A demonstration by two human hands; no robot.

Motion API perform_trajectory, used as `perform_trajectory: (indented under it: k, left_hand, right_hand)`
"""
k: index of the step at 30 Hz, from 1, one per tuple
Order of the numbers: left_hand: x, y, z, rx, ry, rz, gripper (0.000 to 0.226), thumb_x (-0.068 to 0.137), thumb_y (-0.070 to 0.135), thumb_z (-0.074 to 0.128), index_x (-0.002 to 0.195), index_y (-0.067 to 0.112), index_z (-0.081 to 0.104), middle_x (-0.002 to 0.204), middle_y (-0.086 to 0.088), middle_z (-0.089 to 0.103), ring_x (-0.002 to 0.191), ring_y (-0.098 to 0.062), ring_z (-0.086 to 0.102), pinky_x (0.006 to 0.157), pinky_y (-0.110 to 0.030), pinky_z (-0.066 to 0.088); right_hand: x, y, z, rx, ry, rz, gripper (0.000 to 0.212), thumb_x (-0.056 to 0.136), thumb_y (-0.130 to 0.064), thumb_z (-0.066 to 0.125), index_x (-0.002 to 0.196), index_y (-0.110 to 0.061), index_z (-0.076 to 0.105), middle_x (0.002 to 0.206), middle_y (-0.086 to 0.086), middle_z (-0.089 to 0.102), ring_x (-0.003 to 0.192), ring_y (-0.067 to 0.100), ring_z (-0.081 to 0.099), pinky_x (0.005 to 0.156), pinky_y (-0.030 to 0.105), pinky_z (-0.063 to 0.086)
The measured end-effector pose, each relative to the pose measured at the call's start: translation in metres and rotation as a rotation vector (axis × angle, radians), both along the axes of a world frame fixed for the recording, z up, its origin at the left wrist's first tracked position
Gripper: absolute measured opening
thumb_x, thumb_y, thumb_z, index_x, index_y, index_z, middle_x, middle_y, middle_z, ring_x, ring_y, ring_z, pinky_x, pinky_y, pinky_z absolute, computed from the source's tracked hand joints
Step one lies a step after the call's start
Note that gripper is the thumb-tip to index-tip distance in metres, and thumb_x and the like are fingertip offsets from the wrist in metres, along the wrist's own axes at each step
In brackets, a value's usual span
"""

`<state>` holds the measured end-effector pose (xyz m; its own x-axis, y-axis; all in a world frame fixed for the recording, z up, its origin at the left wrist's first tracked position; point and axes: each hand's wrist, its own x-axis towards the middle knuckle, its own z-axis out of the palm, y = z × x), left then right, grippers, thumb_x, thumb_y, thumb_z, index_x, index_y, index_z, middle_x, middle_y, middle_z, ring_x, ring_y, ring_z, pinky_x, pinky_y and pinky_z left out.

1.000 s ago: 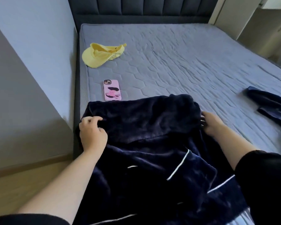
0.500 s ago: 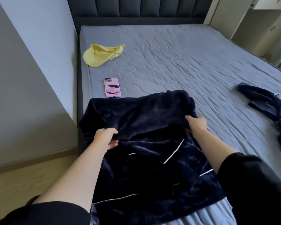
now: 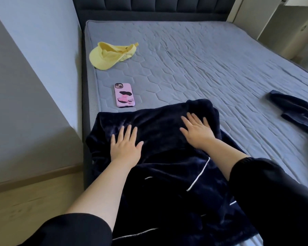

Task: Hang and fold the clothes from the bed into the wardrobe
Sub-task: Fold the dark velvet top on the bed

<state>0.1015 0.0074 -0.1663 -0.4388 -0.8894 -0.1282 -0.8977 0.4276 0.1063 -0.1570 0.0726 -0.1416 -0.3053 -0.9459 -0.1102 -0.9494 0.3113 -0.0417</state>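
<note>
A dark navy plush garment with white piping [image 3: 167, 174] lies at the near left corner of the grey quilted mattress [image 3: 194, 59], its upper part folded over toward me. My left hand [image 3: 125, 146] lies flat on the folded part, fingers spread. My right hand [image 3: 196, 129] presses flat on the same fold further right. A second dark garment [image 3: 295, 112] lies crumpled at the right edge of the bed. A yellow cap [image 3: 110, 55] sits near the headboard on the left.
A pink-cased phone [image 3: 125, 95] lies face down just beyond the garment. A dark padded headboard [image 3: 155, 8] closes the far end. A grey wall [image 3: 28, 77] and wooden floor [image 3: 25, 210] run along the left. Pale furniture [image 3: 283, 23] stands at the far right.
Both hands let go of the garment's upper edge after folding it toward me. They now lie flat with fingers spread on the folded cloth.
</note>
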Motion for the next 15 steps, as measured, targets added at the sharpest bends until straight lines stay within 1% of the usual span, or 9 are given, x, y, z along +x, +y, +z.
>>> perform_trajectory:
  k: [2, 4, 5, 7, 9, 11, 13, 14, 15]
  left_hand:
    - [0.008, -0.003, -0.009, 0.027, -0.002, 0.048, 0.065, 0.098, 0.055, 0.011, 0.152, 0.024, -0.004, 0.161, 0.006, -0.007, 0.147, -0.015, -0.011, 0.118, -0.044, -0.001]
    - [0.003, -0.003, -0.007, -0.008, 0.005, 0.069, 0.066, 0.098, 0.055, 0.015, 0.153, 0.020, 0.004, 0.161, 0.004, 0.002, 0.148, -0.015, -0.003, 0.118, -0.044, 0.002]
    - [-0.002, -0.003, -0.004, -0.066, 0.010, 0.077, 0.064, 0.098, 0.053, 0.020, 0.152, 0.018, 0.017, 0.159, 0.000, 0.017, 0.147, -0.018, 0.010, 0.118, -0.045, 0.007]
    - [-0.010, -0.012, 0.009, -0.225, 0.032, 0.069, 0.051, 0.098, 0.048, 0.031, 0.133, 0.016, 0.051, 0.135, -0.003, 0.051, 0.130, -0.022, 0.040, 0.115, -0.047, 0.020]
    - [-0.015, -0.029, 0.024, -0.333, 0.018, 0.007, 0.039, 0.097, 0.044, 0.041, 0.116, 0.017, 0.063, 0.116, -0.002, 0.061, 0.117, -0.024, 0.047, 0.112, -0.048, 0.024]
    - [-0.017, -0.050, 0.035, -0.374, 0.014, -0.087, 0.040, 0.093, 0.045, 0.051, 0.121, 0.018, 0.057, 0.125, -0.004, 0.055, 0.121, -0.026, 0.042, 0.111, -0.048, 0.025]
    - [-0.016, -0.071, 0.038, -0.273, -0.015, -0.125, 0.069, 0.086, 0.054, 0.058, 0.141, 0.020, 0.034, 0.149, -0.007, 0.034, 0.138, -0.028, 0.023, 0.112, -0.052, 0.021]
    - [-0.014, -0.080, 0.039, -0.183, -0.050, -0.123, 0.084, 0.084, 0.060, 0.057, 0.148, 0.022, 0.020, 0.156, -0.006, 0.022, 0.144, -0.029, 0.011, 0.113, -0.055, 0.015]
    - [-0.012, -0.089, 0.040, -0.103, -0.096, -0.116, 0.094, 0.081, 0.067, 0.056, 0.151, 0.023, 0.011, 0.158, -0.004, 0.018, 0.146, -0.029, 0.003, 0.113, -0.059, 0.010]
  right_hand:
    - [-0.015, 0.003, -0.014, 0.051, -0.059, -0.188, 0.060, 0.100, -0.050, 0.018, 0.153, -0.025, 0.006, 0.161, -0.004, -0.001, 0.147, 0.013, -0.003, 0.118, 0.049, -0.003]
    - [-0.017, 0.004, -0.023, 0.011, -0.097, -0.319, 0.062, 0.100, -0.048, 0.017, 0.154, -0.021, 0.005, 0.161, -0.003, -0.002, 0.148, 0.013, -0.002, 0.118, 0.051, -0.002]
    - [-0.014, 0.001, -0.026, -0.016, -0.090, -0.351, 0.061, 0.100, -0.046, 0.017, 0.153, -0.018, 0.006, 0.161, -0.002, 0.000, 0.148, 0.014, -0.001, 0.118, 0.052, -0.002]
    - [-0.007, -0.007, -0.025, -0.090, -0.060, -0.392, 0.059, 0.100, -0.038, 0.024, 0.152, -0.012, 0.015, 0.161, 0.003, 0.007, 0.147, 0.018, 0.005, 0.118, 0.053, 0.000]
    - [-0.004, -0.020, -0.015, -0.197, -0.052, -0.388, 0.056, 0.094, -0.026, 0.039, 0.146, -0.011, 0.028, 0.158, 0.008, 0.017, 0.145, 0.024, 0.011, 0.117, 0.053, 0.002]
    - [-0.004, -0.037, 0.001, -0.268, -0.076, -0.294, 0.064, 0.082, -0.015, 0.050, 0.144, -0.013, 0.031, 0.157, 0.009, 0.018, 0.145, 0.027, 0.009, 0.118, 0.049, 0.000]
    - [-0.004, -0.061, 0.015, -0.222, -0.101, -0.119, 0.078, 0.075, -0.009, 0.054, 0.147, -0.017, 0.025, 0.159, 0.008, 0.012, 0.146, 0.026, 0.003, 0.118, 0.045, -0.001]
    - [-0.002, -0.073, 0.021, -0.148, -0.112, -0.029, 0.083, 0.074, -0.006, 0.054, 0.149, -0.020, 0.021, 0.160, 0.006, 0.009, 0.147, 0.025, 0.000, 0.119, 0.044, -0.002]
    - [-0.001, -0.086, 0.025, -0.050, -0.119, 0.050, 0.086, 0.074, -0.004, 0.053, 0.150, -0.022, 0.019, 0.160, 0.004, 0.008, 0.147, 0.024, -0.002, 0.119, 0.045, -0.002]
